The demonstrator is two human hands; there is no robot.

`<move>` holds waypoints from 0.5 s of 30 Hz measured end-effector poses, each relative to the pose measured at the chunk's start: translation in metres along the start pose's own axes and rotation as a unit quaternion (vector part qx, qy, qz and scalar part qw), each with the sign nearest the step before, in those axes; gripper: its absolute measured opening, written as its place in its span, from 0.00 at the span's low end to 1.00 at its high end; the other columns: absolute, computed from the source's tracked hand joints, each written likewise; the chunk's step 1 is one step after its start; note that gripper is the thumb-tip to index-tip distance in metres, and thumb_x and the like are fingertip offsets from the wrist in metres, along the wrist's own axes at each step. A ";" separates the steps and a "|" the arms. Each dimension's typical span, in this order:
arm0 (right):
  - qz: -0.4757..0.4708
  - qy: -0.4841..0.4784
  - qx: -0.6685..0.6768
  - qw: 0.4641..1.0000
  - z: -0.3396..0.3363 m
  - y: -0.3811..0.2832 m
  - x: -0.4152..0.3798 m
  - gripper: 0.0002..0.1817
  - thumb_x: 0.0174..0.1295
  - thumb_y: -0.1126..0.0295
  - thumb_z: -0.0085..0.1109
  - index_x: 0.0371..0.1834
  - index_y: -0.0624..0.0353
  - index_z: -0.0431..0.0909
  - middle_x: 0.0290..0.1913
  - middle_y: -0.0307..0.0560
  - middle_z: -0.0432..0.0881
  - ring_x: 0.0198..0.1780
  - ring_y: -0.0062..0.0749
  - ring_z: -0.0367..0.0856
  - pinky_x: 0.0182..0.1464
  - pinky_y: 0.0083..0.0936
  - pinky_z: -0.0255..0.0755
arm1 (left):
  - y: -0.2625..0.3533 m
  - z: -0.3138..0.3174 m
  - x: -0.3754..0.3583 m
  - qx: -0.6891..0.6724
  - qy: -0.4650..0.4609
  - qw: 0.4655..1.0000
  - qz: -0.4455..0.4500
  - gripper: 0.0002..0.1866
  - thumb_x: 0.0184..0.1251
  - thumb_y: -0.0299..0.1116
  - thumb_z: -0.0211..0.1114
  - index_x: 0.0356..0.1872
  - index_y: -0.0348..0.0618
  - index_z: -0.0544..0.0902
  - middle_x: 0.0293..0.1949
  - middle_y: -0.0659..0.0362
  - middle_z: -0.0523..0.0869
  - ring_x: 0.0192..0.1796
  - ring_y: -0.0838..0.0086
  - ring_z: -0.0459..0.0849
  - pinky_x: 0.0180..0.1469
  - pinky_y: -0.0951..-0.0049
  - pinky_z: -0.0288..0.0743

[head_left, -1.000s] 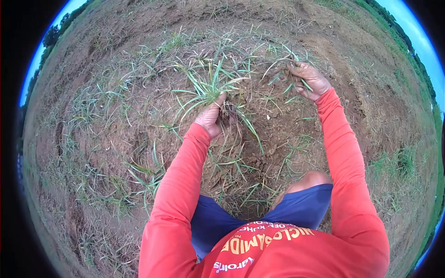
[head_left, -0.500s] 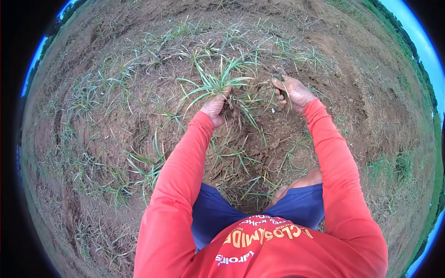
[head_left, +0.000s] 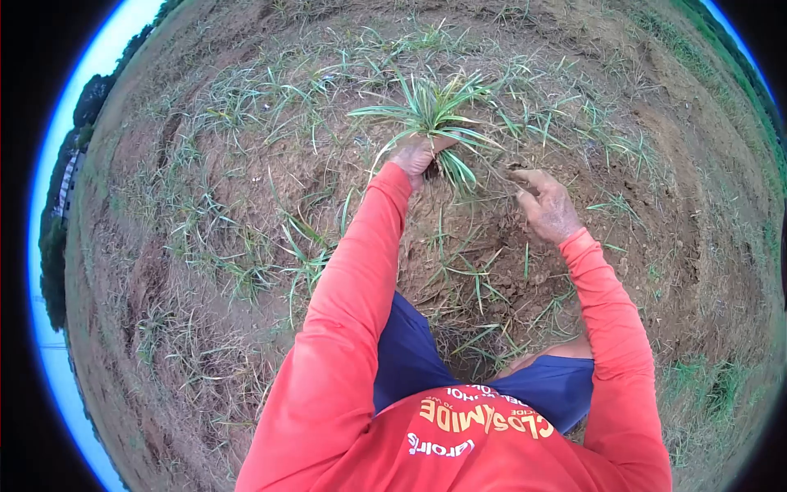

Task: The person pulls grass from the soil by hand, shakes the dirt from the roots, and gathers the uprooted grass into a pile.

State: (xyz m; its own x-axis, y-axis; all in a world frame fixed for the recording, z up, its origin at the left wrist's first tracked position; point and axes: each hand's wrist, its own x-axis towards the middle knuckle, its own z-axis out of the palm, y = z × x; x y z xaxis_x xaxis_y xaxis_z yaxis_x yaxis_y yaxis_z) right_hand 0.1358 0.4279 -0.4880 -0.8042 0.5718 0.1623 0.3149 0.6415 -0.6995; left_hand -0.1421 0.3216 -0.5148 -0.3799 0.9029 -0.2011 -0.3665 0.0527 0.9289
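Note:
A tuft of long green leaves (head_left: pixel 430 107) stands up from my left hand (head_left: pixel 416 156), whose fingers are wrapped round its base. Some leaves hang down below that hand. To the right, over loose brown soil (head_left: pixel 508 238), my right hand (head_left: pixel 545 205) has its thumb and index finger apart, pointing left. Nothing can be made out between them. A gap of bare soil lies between the two hands.
Grassy plants (head_left: pixel 307 254) grow from the soil on the left, and more tufts (head_left: pixel 484 275) stand near my legs. Dry weeds (head_left: pixel 197 369) cover the lower left. Trees and a pale building (head_left: pixel 67 184) are at the far left edge.
The view has shifted, and the held tuft now sits higher in it. My right hand has opened and no longer shows the thin plant strands seen at its fingers before.

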 end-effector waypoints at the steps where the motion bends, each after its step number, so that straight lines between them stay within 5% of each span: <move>1: 0.039 -0.028 -0.023 0.999 -0.005 0.019 0.001 0.19 0.63 0.69 0.58 0.56 0.63 0.84 0.57 0.60 0.86 0.60 0.54 0.83 0.65 0.40 0.75 | 0.013 -0.025 -0.008 0.037 0.019 0.999 0.017 0.16 0.68 0.41 0.76 0.49 0.45 0.86 0.39 0.60 0.90 0.36 0.74 0.89 0.36 0.67 0.85; 3: 0.093 -0.081 -0.075 0.990 -0.003 0.054 -0.006 0.18 0.63 0.68 0.58 0.52 0.65 0.85 0.53 0.61 0.87 0.58 0.55 0.85 0.64 0.40 0.76 | 0.036 -0.110 -0.034 0.217 0.111 0.969 0.027 0.18 0.65 0.44 0.75 0.47 0.41 0.88 0.38 0.56 0.90 0.37 0.69 0.88 0.40 0.66 0.82; 6: 0.090 -0.115 -0.165 0.975 0.000 0.098 -0.009 0.17 0.62 0.67 0.59 0.51 0.64 0.86 0.53 0.63 0.87 0.57 0.56 0.85 0.63 0.40 0.76 | 0.075 -0.230 -0.130 0.499 0.281 0.818 0.057 0.19 0.65 0.47 0.72 0.46 0.42 0.90 0.38 0.48 0.90 0.41 0.54 0.89 0.45 0.60 0.80; 8: 0.095 -0.099 -0.201 0.970 0.007 0.127 -0.012 0.17 0.62 0.68 0.60 0.51 0.63 0.86 0.53 0.63 0.87 0.57 0.56 0.85 0.63 0.41 0.76 | 0.082 -0.322 -0.210 0.734 0.199 0.634 0.143 0.15 0.68 0.45 0.68 0.46 0.47 0.91 0.43 0.49 0.91 0.46 0.49 0.89 0.47 0.57 0.81; 10: 0.083 -0.094 -0.205 0.971 0.013 0.150 -0.011 0.15 0.62 0.69 0.61 0.49 0.63 0.86 0.50 0.62 0.87 0.55 0.56 0.85 0.62 0.42 0.76 | 0.082 -0.353 -0.290 0.669 0.323 0.669 -0.029 0.14 0.70 0.42 0.64 0.46 0.47 0.90 0.45 0.48 0.91 0.48 0.50 0.89 0.49 0.56 0.81; 13: 0.100 -0.101 -0.205 0.968 0.014 0.141 -0.004 0.11 0.63 0.70 0.61 0.45 0.64 0.84 0.46 0.61 0.87 0.51 0.54 0.86 0.57 0.41 0.77 | 0.043 -0.441 -0.395 0.853 0.221 0.472 -0.023 0.16 0.70 0.43 0.64 0.46 0.42 0.89 0.47 0.44 0.90 0.51 0.48 0.88 0.51 0.54 0.82; 15: 0.110 -0.109 -0.201 0.967 0.016 0.142 -0.001 0.10 0.64 0.70 0.61 0.43 0.65 0.82 0.44 0.60 0.86 0.48 0.52 0.86 0.54 0.40 0.77 | 0.011 -0.458 -0.436 0.727 0.379 0.565 -0.089 0.19 0.69 0.46 0.66 0.47 0.40 0.89 0.48 0.40 0.89 0.53 0.46 0.87 0.54 0.52 0.81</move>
State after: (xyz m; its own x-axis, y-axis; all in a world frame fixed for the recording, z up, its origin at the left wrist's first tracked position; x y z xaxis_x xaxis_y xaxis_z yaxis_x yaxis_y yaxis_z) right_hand 0.1736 0.5104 -0.5989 -0.7691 0.6237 -0.1397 0.6254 0.6891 -0.3660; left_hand -0.3696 -0.2671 -0.5596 -0.9039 0.4143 0.1061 0.4197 0.9070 0.0342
